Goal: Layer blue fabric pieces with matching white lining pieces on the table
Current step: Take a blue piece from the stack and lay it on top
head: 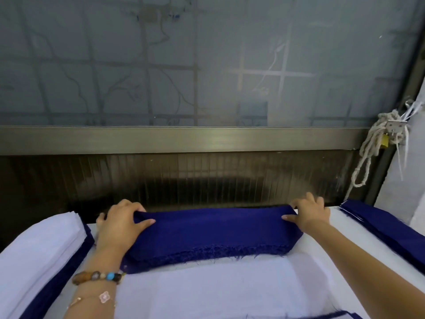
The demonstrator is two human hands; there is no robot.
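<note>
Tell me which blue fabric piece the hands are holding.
The middle blue piece, gripped at its far corners by left hand and right hand; the right blue stack and left white-topped stack lie unheld.

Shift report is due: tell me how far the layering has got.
Done: a layered white-and-blue stack sits at left. In hand: left hand and right hand grip the far corners of a blue piece over white lining. Left: a blue pile waits at right.
</note>
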